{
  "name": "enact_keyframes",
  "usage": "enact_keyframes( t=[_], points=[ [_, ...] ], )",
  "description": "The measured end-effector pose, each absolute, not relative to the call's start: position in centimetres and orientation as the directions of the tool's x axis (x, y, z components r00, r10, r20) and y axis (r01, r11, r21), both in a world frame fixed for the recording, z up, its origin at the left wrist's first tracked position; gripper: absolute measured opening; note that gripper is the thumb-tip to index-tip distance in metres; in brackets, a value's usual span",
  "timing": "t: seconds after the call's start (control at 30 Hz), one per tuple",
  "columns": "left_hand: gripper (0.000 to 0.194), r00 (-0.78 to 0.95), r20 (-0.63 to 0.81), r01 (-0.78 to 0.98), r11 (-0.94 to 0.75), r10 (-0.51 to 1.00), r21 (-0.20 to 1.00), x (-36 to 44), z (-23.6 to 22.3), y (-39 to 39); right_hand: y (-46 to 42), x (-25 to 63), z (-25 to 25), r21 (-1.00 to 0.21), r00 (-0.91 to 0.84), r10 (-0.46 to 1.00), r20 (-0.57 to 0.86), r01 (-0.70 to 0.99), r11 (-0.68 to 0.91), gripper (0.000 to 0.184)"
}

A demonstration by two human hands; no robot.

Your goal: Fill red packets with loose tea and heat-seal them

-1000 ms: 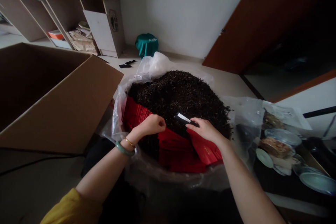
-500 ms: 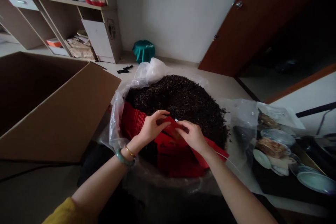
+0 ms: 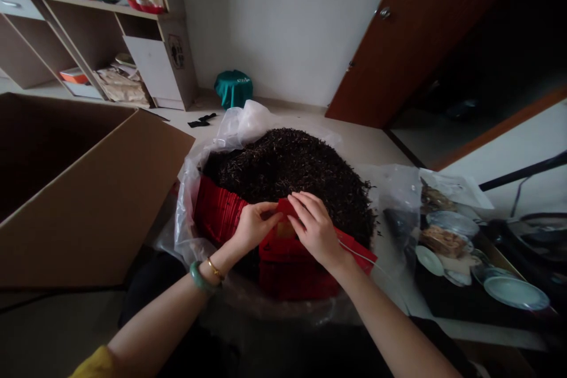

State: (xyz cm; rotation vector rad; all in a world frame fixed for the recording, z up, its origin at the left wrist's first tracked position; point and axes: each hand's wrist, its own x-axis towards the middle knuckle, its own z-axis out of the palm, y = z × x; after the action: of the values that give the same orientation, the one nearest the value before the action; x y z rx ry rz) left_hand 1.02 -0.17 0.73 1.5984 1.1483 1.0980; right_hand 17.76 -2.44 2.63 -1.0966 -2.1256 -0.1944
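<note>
A small red packet (image 3: 287, 208) is held up between my hands, over the near side of a heap of dark dried leaves (image 3: 301, 159) that looks like loose tea. My left hand (image 3: 256, 225) pinches its left edge between thumb and fingers. From the right, my right hand (image 3: 315, 230) grips its upper part, with the fingers bent over the top edge and covering some of it. More red packets (image 3: 219, 207) stand in a tight row left of my left wrist. Flat red packets (image 3: 296, 277) lie below my hands. Clear plastic sheeting (image 3: 186, 212) lines the round container around the heap.
An open cardboard box (image 3: 101, 201) stands at the left. On the right, a black tray (image 3: 425, 283) bears dishes, a pale lid (image 3: 516, 292) and a clear tub (image 3: 443, 239). A green-covered bin (image 3: 234, 88) stands by the wall, near a brown door (image 3: 398, 41).
My right hand has shifted its fingers up over the packet's top edge. My left hand has kept its pinch at the left. The whole view has swung slightly right.
</note>
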Motion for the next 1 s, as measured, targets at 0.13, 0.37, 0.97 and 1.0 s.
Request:
enact_keyframes(
  t=[0.13,0.37,0.97,1.0],
  points=[
    [0.019,0.178,0.188,0.229,-0.226,0.966,0.947,1.2,0.5,-0.4,-2.8,17.7,2.6,-0.141,-0.324,0.640,0.697,0.812,0.566,0.023],
    [0.018,0.270,0.484,0.421,-0.554,0.833,0.718,1.0,0.5,-0.7,-2.7,17.9,3.4,-0.208,-0.398,0.690,0.605,0.757,0.619,0.026],
    [0.041,0.454,0.629,0.663,-0.711,0.630,0.234,0.5,-0.7,-0.4,-2.5,17.2,2.5,-0.938,-0.179,0.975,0.135,0.293,0.184,0.024],
    [0.038,0.472,0.641,0.629,-0.740,0.606,0.237,0.4,-0.8,-0.3,-2.5,17.2,2.5,-0.952,-0.225,0.969,0.100,0.262,0.159,0.024]
  ],
)
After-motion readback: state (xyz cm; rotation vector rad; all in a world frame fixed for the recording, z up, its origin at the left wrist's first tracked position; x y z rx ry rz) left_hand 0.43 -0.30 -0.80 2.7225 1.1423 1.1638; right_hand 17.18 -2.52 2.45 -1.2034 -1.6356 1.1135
